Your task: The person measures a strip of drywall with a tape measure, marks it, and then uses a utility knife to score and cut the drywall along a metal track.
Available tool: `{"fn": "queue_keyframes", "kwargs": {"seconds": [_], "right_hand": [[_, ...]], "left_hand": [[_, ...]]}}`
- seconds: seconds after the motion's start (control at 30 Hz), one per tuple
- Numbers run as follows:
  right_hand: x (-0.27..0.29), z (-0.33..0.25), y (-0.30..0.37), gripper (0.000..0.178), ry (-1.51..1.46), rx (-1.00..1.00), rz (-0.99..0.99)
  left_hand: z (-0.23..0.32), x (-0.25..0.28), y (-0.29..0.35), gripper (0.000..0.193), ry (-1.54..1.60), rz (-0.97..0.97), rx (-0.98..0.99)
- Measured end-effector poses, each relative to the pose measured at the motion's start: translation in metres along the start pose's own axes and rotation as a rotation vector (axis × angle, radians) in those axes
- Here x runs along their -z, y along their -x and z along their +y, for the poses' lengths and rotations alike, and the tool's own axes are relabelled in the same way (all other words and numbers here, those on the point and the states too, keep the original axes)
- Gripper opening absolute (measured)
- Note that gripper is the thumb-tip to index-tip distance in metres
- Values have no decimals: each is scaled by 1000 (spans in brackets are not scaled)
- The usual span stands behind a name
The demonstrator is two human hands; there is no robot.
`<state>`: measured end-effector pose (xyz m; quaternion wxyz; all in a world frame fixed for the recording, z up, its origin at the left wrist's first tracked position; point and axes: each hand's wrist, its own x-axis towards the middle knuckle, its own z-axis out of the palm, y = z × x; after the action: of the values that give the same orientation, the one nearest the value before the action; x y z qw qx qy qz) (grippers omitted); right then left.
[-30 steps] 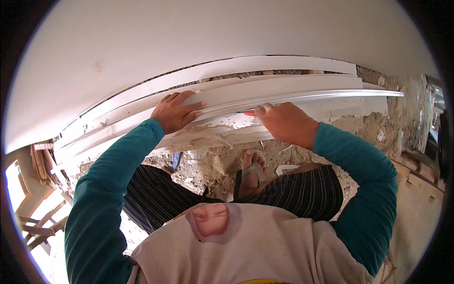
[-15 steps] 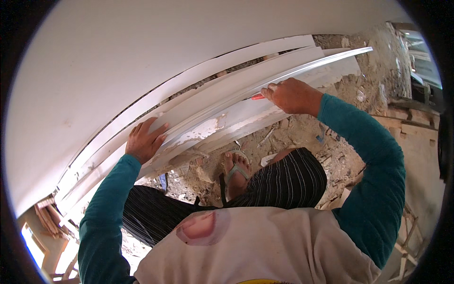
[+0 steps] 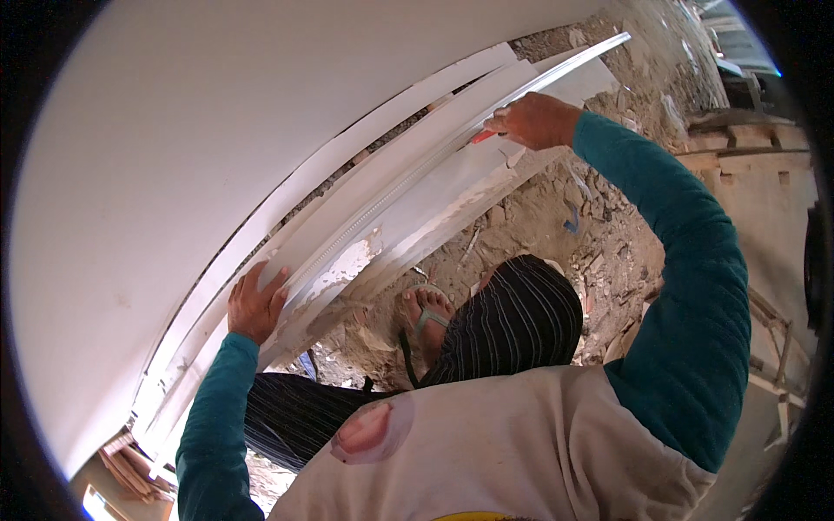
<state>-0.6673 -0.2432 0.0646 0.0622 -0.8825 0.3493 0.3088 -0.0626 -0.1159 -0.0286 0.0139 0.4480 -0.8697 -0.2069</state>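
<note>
Big smooth off-white wall (image 3: 174,174) takes up the whole left side, bowed by the lens, with a faint brown smudge (image 3: 122,300) low down. Floor (image 3: 599,234) is bare dirt, super rubbly, chips everywhere plus a blue scrap (image 3: 571,220). Over on the right there's a pale panel (image 3: 769,208) with a wood rail (image 3: 738,161) along its top and some thin sticks (image 3: 782,347) below. Bottom left: stacked wood (image 3: 130,469) beside a blown-out bright opening (image 3: 100,504). Top right corner gets cool bluish light, too blurry to read.
</note>
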Motion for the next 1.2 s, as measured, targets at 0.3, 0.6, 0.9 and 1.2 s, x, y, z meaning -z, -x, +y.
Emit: {"fn": "queue_keyframes", "kwargs": {"seconds": [0.3,0.6,0.9,1.2], "right_hand": [[-23,66,41,39,21,-266,-47],[-65,94,106,29,-481,-852,295],[-132,3,15,19,-2125,-1191,1120],[-115,21,-37,25,-1657,-1623,1108]], "left_hand": [[3,0,-1,37,0,11,5],[0,-4,2,37,-18,-4,11],[-1,-6,2,36,-7,40,-26],[-2,-5,2,36,31,67,-19]]}}
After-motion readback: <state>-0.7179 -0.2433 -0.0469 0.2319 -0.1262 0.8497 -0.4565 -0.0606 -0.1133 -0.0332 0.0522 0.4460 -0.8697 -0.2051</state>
